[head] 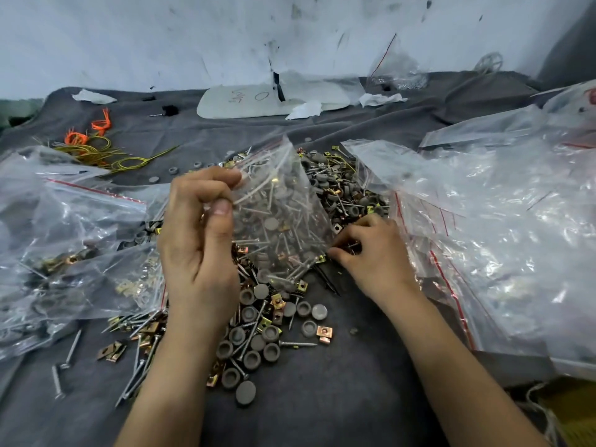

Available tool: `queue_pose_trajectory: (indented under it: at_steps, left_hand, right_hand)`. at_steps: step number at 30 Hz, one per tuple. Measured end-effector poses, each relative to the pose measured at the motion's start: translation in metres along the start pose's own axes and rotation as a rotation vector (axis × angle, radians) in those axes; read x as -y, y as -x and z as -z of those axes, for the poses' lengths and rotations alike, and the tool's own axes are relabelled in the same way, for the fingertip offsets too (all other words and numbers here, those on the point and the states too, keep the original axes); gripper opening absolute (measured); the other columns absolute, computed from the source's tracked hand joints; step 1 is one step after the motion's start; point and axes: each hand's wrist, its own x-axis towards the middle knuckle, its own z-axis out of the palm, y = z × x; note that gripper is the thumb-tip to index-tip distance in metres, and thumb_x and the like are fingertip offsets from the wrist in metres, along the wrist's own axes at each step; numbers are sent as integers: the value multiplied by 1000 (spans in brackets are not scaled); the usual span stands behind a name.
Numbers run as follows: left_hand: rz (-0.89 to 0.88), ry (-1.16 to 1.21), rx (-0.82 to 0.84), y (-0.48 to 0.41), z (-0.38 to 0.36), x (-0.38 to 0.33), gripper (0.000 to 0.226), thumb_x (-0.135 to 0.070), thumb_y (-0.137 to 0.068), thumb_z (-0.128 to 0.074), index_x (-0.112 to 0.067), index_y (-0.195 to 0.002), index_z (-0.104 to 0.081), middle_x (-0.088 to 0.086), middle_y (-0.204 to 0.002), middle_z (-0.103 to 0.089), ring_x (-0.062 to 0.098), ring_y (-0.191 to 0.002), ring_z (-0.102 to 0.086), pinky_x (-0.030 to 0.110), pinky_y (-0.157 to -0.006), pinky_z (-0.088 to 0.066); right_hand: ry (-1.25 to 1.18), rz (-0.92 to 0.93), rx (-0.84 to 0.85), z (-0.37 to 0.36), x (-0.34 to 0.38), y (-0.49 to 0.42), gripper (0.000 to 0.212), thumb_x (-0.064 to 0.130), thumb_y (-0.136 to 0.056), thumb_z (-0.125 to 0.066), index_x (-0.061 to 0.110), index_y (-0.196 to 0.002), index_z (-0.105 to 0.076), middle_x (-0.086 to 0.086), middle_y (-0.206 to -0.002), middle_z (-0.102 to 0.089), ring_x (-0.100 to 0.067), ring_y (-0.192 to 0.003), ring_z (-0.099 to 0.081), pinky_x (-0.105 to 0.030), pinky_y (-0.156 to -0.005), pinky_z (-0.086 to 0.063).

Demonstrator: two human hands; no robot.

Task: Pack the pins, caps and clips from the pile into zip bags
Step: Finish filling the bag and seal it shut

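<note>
A pile (342, 185) of steel pins, grey round caps and brass clips covers the middle of a grey cloth. My left hand (200, 240) pinches the edge of a clear zip bag (280, 217) and holds it upright over the pile; pins, caps and clips show inside it. My right hand (371, 253) is low at the bag's right bottom corner, fingers curled, pinching small pins at the pile. Loose caps (251, 356) and clips (324, 333) lie in front of me between my forearms.
Filled zip bags (71, 253) are heaped at the left. A stack of empty zip bags (503, 227) spreads at the right. Yellow and orange wire ties (96, 146) lie at the far left, a white plastic piece (267, 98) and paper scraps by the wall.
</note>
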Motion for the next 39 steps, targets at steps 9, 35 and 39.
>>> queue_pose_trajectory:
  at_steps: [9,35,39]
  left_hand:
    - [0,10,-18,1,-3,-1,20,-13,-97,-38,-29,-98,-50,4,-111,-58,25,-110,-58,33,-94,-44]
    - [-211,-57,267,19,-26,-19,18,-17,-104,-36,-10,-101,-52,11,-127,-56,22,-121,-57,30,-96,-43]
    - [-155,-27,164,19,-25,-14,14,-12,-101,-39,-12,-101,-53,11,-125,-58,26,-117,-60,35,-93,-46]
  right_hand:
    - [-70,7,-125,-10,1,0,9,27,-80,-73,19,-80,-69,8,-101,-54,-18,-114,-35,-25,-86,-24]
    - [-177,608,-412,101,40,45,16,22,-86,-66,19,-101,-72,-1,-117,-61,-19,-115,-53,-21,-92,-41]
    - [-517,358,-397,85,23,27,15,12,-88,-66,24,-97,-69,4,-105,-66,-5,-98,-61,-17,-82,-50]
